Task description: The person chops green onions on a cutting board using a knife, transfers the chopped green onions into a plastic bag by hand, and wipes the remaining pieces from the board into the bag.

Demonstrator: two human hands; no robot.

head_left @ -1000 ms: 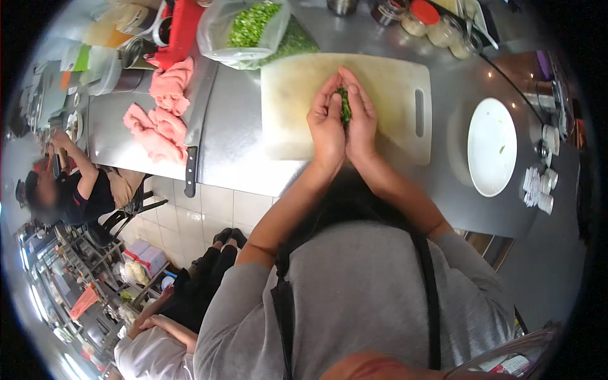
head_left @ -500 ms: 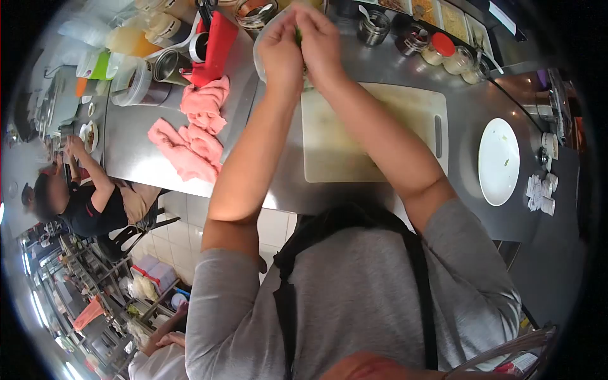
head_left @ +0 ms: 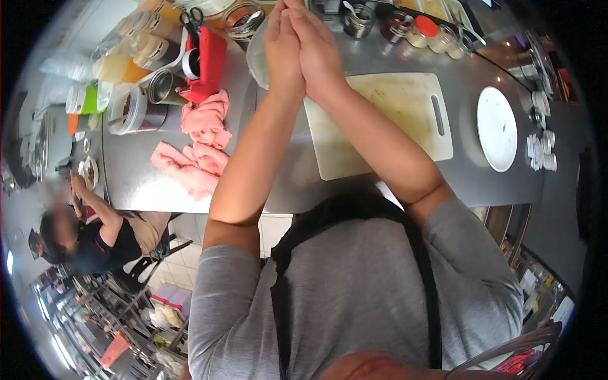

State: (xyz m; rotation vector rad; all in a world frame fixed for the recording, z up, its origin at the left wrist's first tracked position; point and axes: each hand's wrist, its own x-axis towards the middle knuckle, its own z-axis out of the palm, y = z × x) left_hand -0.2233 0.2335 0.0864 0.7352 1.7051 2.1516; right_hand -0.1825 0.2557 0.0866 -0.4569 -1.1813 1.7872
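My left hand (head_left: 282,54) and my right hand (head_left: 315,50) are pressed palm to palm at the top of the view. Their fingers look straight and point away from me. Anything between the palms is hidden. Behind and to the left of them is a clear plastic bowl (head_left: 256,60), partly covered by my left hand. Just below and right of my hands lies a white cutting board (head_left: 405,120) with a slot handle and small dark bits on it. My right forearm crosses the board.
Pink cloths (head_left: 206,120) lie on the steel counter (head_left: 136,180) at left. Beside them stand a red holder (head_left: 212,66) with scissors (head_left: 192,18) and several containers. A white plate (head_left: 497,130) is at right. Small jars (head_left: 421,31) line the back. Another person (head_left: 95,234) sits at far left.
My hands have gone from cupped, with something green showing between them, to flatter and straighter-fingered. The view has shifted slightly, and the cutting board appears a little more tilted.
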